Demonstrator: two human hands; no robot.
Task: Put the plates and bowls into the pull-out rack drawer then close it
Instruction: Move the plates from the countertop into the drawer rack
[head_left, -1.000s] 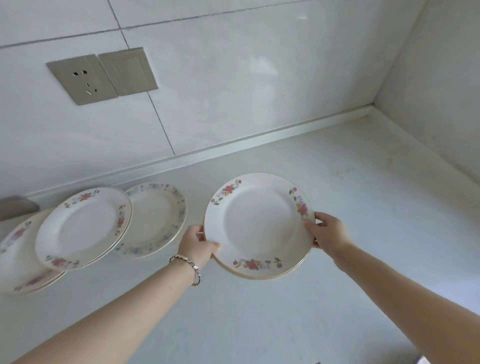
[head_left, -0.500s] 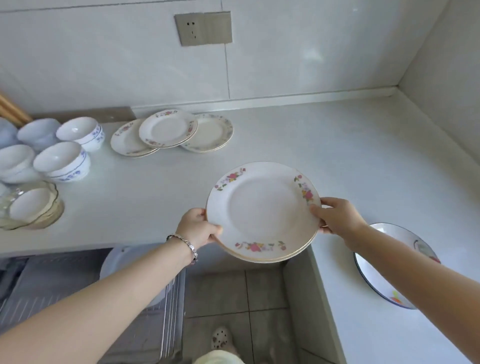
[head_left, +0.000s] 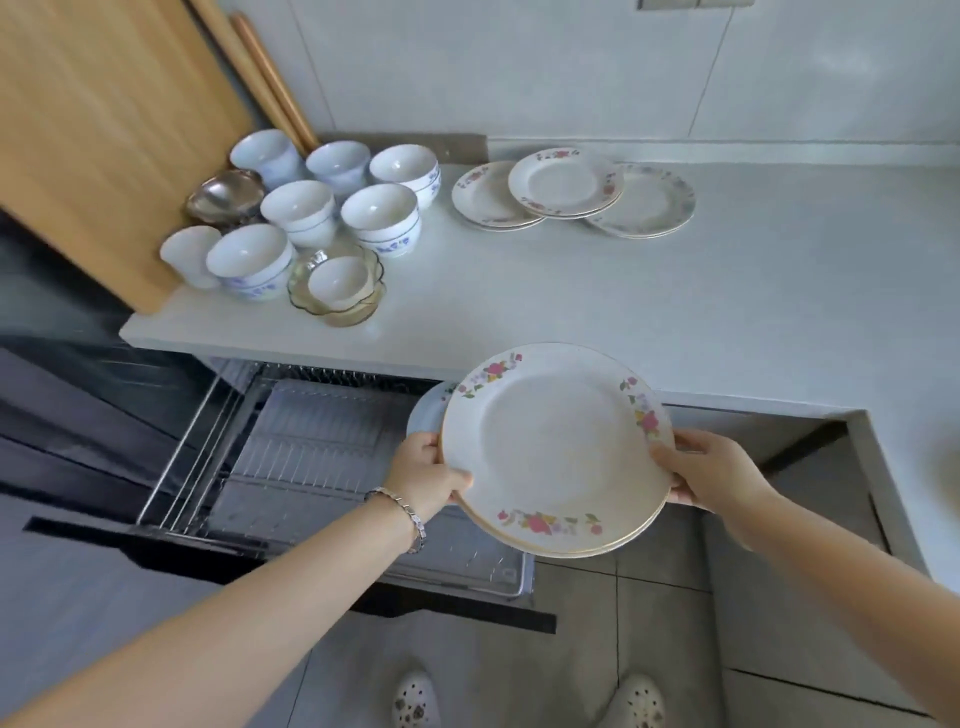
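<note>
Several bowls (head_left: 301, 208) sat on the bench (head_left: 727, 312) at upper left, above the open rack drawer (head_left: 311, 452), where one pale plate (head_left: 423, 415) seemed already placed. At centre, the left hand (head_left: 426, 475) and right hand (head_left: 711, 475) gripped opposite rims of a floral plate stack (head_left: 556, 452); more plates (head_left: 566, 184) waited upper centre. Most of the task remained.

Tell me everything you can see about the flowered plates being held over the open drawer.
The flowered plates look like a stack of two: round, glossy white, ceramic by the look, with gold-lined rims and three pink flower clusters on the top one's border. They are face up in the air over the right end of the open rack drawer. The left hand holds the left rim and the right hand the right rim, thumbs on top. Nothing else visibly touches them.
</note>
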